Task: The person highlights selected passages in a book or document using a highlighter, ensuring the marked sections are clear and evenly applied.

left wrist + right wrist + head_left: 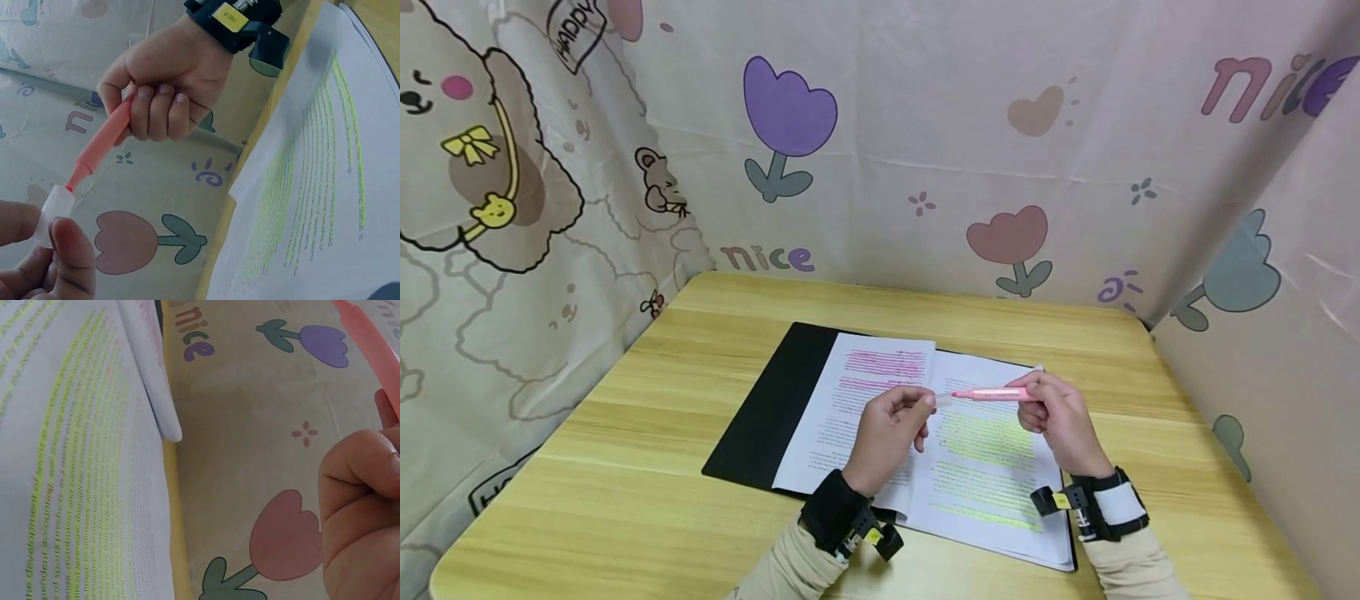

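Observation:
My right hand [1060, 417] grips a pink highlighter [996, 394], its tip pointing left. Between thumb and fingers, my left hand [891, 433] pinches a translucent white cap [56, 215]. In the left wrist view the highlighter's red tip lies right at the cap's open end; whether it touches the rim I cannot tell. Both hands are above an open document in a black folder [760, 408]. Its left page [820, 450] bears pink marked lines, and its right page [955, 533] has yellow marked lines.
The folder lies on a light wooden table [625, 400]. Printed cloth curtains [880, 167] with tulips and words stand behind the table and along both sides. A camera on a black strap sits on each wrist.

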`<action>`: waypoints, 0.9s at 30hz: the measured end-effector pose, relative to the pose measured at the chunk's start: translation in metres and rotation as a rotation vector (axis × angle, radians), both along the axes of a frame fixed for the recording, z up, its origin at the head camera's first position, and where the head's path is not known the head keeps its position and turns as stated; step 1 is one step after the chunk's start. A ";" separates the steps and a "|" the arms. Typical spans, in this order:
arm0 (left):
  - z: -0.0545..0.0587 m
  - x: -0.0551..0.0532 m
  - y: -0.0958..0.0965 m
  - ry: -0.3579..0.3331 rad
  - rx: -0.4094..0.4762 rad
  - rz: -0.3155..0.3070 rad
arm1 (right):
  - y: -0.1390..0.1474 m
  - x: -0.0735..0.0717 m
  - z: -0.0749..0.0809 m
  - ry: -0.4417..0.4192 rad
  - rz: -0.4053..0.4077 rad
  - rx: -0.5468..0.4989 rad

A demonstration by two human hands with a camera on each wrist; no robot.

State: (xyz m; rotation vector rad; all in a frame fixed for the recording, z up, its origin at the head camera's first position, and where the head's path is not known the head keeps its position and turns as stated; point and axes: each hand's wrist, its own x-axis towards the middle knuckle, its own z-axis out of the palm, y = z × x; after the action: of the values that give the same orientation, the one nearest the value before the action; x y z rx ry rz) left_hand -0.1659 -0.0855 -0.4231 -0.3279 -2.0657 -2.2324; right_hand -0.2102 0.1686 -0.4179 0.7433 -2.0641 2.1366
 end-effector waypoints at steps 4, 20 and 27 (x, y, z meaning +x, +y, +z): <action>0.000 0.000 0.000 -0.003 -0.024 0.009 | 0.000 0.002 0.001 0.004 0.007 -0.005; -0.002 0.000 0.000 0.000 -0.067 0.011 | -0.001 0.001 0.001 0.003 0.024 0.062; -0.004 0.002 0.001 -0.015 -0.149 -0.009 | -0.011 0.004 -0.003 -0.057 0.111 0.113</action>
State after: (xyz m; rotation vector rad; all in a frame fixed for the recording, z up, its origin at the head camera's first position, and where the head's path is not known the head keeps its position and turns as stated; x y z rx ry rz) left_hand -0.1635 -0.0845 -0.4274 -0.3327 -2.2476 -2.0970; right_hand -0.2057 0.1573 -0.4213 0.8383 -2.2397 2.1353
